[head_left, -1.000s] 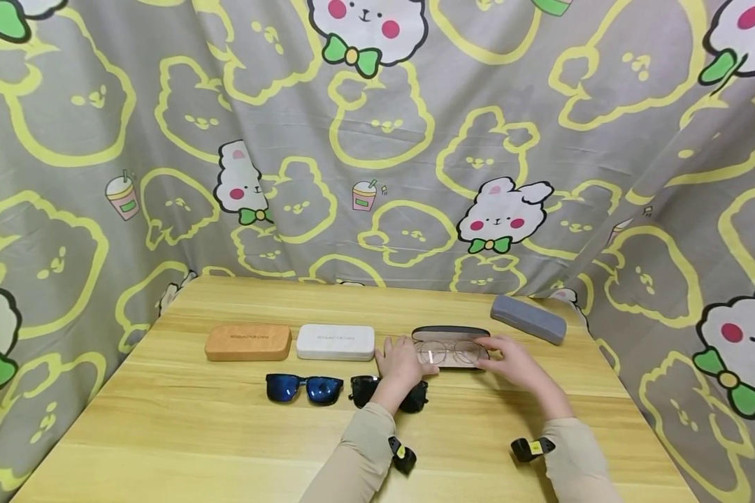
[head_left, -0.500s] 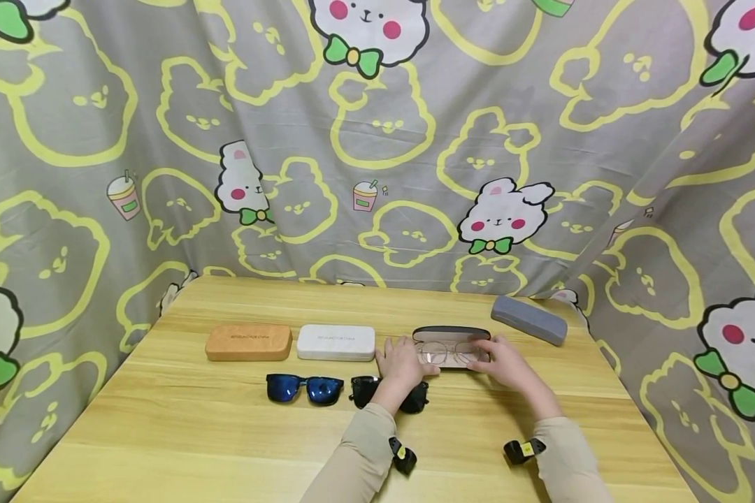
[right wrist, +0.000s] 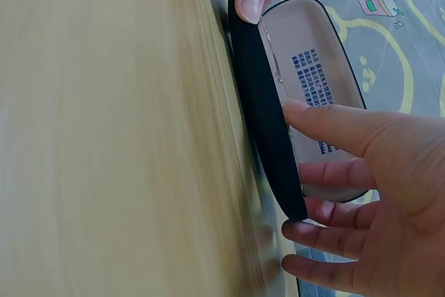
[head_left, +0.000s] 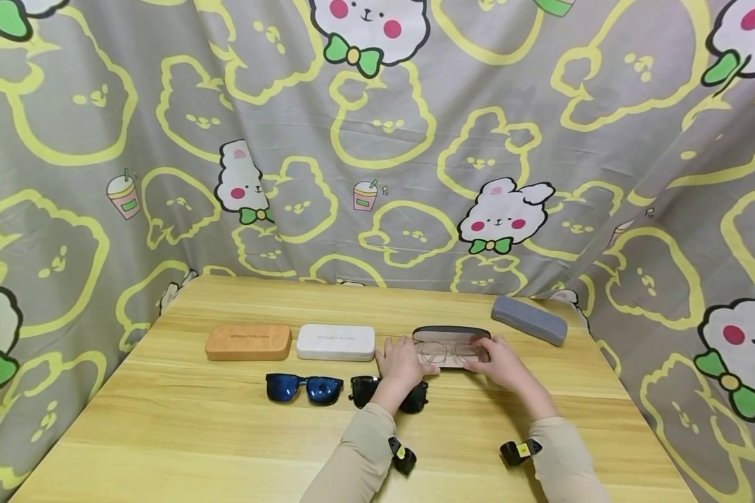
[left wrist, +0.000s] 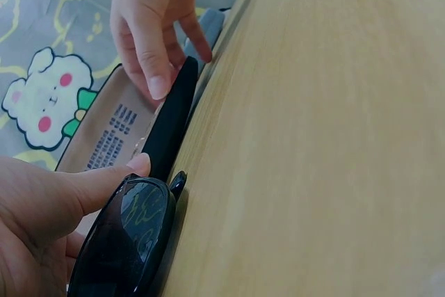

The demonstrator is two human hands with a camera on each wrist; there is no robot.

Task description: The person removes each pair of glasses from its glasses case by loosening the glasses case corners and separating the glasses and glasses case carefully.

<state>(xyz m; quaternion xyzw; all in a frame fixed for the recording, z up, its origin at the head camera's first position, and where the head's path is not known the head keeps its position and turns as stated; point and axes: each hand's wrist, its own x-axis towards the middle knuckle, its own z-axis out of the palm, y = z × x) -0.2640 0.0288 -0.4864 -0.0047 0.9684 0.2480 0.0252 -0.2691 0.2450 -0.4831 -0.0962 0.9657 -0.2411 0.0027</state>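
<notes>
A black eyeglass case (head_left: pixel 451 333) stands with its lid up, its pale lining (right wrist: pixel 299 26) printed with dark characters. Thin-framed eyeglasses (head_left: pixel 434 352) lie inside. My left hand (head_left: pixel 403 362) grips the case's left end, thumb on the front rim. At the right end is my right hand (head_left: pixel 506 362); its thumb and index finger reach inside, touching the eyeglasses, while other extended fingers (right wrist: pixel 327 240) lie around the case's end. Black sunglasses (head_left: pixel 413 398) rest partly beneath my left wrist. To their left are blue-lensed sunglasses (head_left: pixel 305 389).
An orange case (head_left: pixel 248 342) and a white case (head_left: pixel 336 342) lie shut to the left, side by side. A grey-blue case (head_left: pixel 529 321) sits at an angle at the back right of the wooden table (head_left: pixel 182 433). A patterned curtain (head_left: pixel 409 91) hangs behind.
My right hand has moved slightly left, its thumb now further over the case's front rim. The eyeglasses have shifted a little inside the case. My left hand has stayed in place.
</notes>
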